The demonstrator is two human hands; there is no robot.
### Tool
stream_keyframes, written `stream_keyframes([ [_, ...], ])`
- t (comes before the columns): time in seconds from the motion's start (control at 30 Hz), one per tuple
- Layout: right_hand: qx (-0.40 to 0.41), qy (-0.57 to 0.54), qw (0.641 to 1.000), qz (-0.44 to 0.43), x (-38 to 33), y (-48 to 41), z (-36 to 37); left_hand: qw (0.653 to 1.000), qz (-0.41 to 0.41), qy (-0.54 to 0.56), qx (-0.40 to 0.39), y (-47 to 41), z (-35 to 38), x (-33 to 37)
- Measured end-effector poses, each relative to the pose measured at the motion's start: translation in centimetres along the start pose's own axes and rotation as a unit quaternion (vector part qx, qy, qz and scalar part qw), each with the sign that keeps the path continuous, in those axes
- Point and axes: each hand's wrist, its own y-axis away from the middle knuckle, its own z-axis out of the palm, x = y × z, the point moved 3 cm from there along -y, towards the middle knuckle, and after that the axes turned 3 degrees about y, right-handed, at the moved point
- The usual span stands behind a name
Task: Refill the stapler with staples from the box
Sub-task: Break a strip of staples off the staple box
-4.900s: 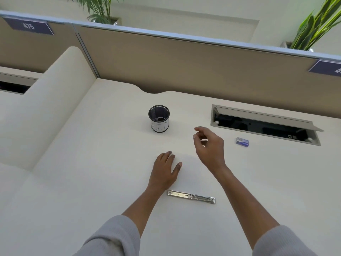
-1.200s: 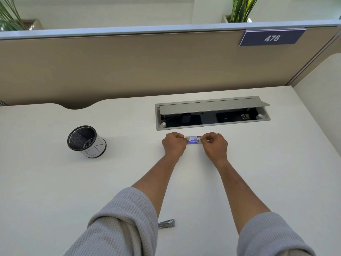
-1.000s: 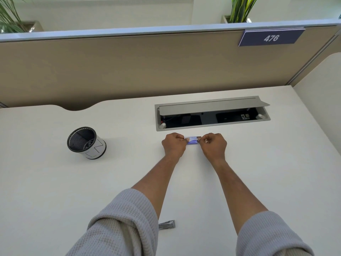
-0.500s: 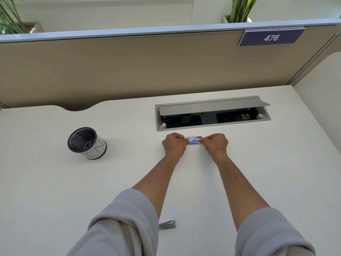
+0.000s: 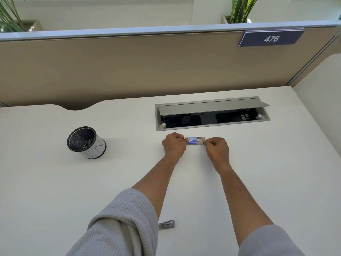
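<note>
A small blue and white staple box lies on the white desk just in front of the cable hatch. My left hand pinches its left end. My right hand pinches the grey inner tray, which sticks out of the box's right end. The metal stapler lies near the desk's front edge; only its right end shows past my left sleeve.
A black mesh pen cup stands at the left of the desk. An open grey cable hatch with sockets sits right behind my hands. A beige partition with a "476" sign closes the back.
The inner tray has slid out to the right as my right hand moved a little rightward. Earlier still, both hands left the stapler and took hold of the box.
</note>
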Motion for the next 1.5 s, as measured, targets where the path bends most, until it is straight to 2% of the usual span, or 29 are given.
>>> stream_keyframes([
  [0.2, 0.070, 0.069, 0.993, -0.060, 1.8, 2.5, 0.7, 1.000, 0.003, 0.000, -0.002, 0.1, -0.1, 0.1],
  [0.47, 0.076, 0.024, 0.994, -0.074, 1.8, 2.7, 1.1, 1.000, -0.002, 0.012, 0.002, 0.4, -0.3, 0.0],
  [0.63, 0.082, 0.020, 0.994, -0.076, 1.9, 2.7, 1.1, 1.000, -0.003, 0.015, 0.001, 0.6, -0.4, 0.2],
  [0.77, 0.107, -0.011, 0.994, -0.028, 1.7, 2.0, 0.4, 1.000, -0.003, 0.020, 0.001, 0.7, -0.6, 0.1],
  [1.07, 0.028, -0.029, 0.998, 0.042, 0.5, -0.6, 0.7, 1.000, 0.012, -0.002, -0.013, 0.8, -0.7, 0.0],
  [1.5, 0.030, -0.052, 0.997, 0.049, 0.4, -1.0, 1.3, 1.000, 0.024, 0.006, -0.018, 0.1, -0.5, -0.6],
])
